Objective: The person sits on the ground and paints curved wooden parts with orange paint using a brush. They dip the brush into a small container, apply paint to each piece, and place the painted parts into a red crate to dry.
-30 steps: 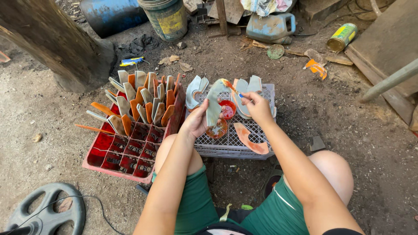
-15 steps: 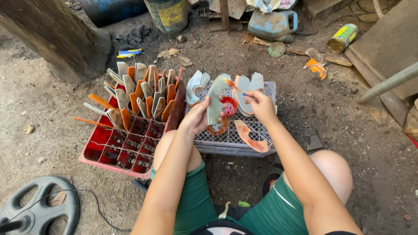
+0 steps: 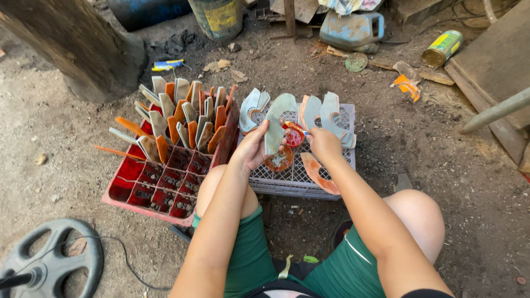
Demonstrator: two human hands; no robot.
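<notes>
Careful: the curved grey blade [image 3: 274,122] can slip from your left hand [image 3: 251,150], because you grip only its lower end above the white crate [image 3: 301,176]. Your right hand [image 3: 323,144] is closed around a small brush [image 3: 296,129], touching the blade near the red paint can [image 3: 292,137].

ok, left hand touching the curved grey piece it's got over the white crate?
Touching. The head view shows the left hand with its fingers wrapped around the lower end of the curved grey piece, held upright above the white crate, no gap visible.
</notes>
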